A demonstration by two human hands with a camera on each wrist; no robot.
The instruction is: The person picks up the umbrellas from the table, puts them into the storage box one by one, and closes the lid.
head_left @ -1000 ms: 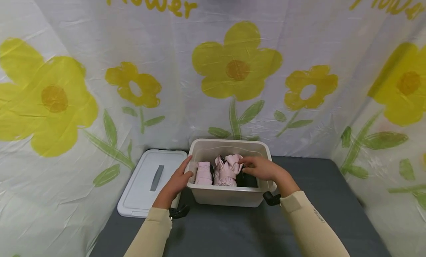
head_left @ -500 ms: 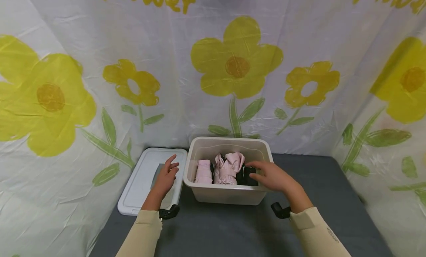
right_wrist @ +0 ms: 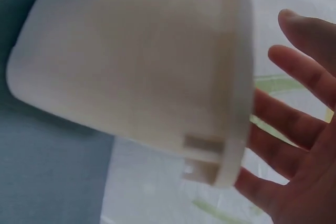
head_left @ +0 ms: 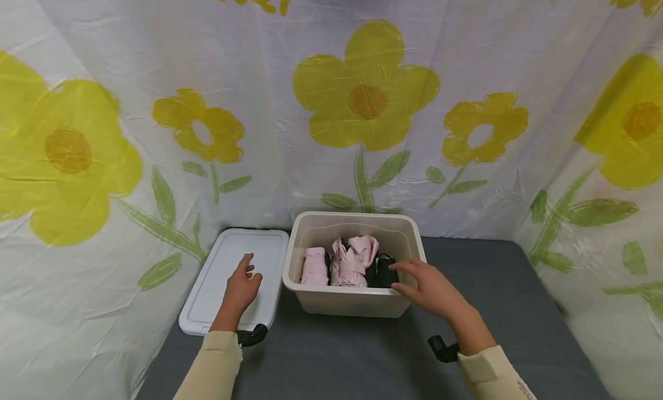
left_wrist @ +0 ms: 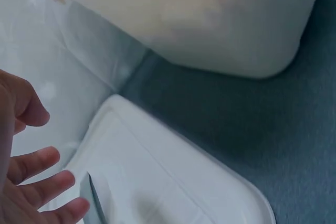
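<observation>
A beige plastic storage box [head_left: 352,302] stands lidless on the table. In it sit a pink rolled cloth [head_left: 315,267], a crumpled pink bundle [head_left: 353,269] with a band round its middle, and a black bundle [head_left: 385,272] at the right. My left hand [head_left: 240,290] hovers over the white lid [head_left: 264,244] with loose fingers, holding nothing. The lid's grey handle [left_wrist: 93,203] shows beside those fingertips in the left wrist view. My right hand [head_left: 430,289] is at the box's right rim, fingers spread and holding nothing; whether it touches the rim I cannot tell.
The lid lies flat left of the box, close beside it. A dark grey cloth [head_left: 487,296] covers the table. Behind and at both sides hangs a white curtain [head_left: 274,158] with yellow flowers, close to the box's back edge.
My left hand has left the box's left rim and moved left over the lid. My right hand has drawn back from the pink bundle to the right rim.
</observation>
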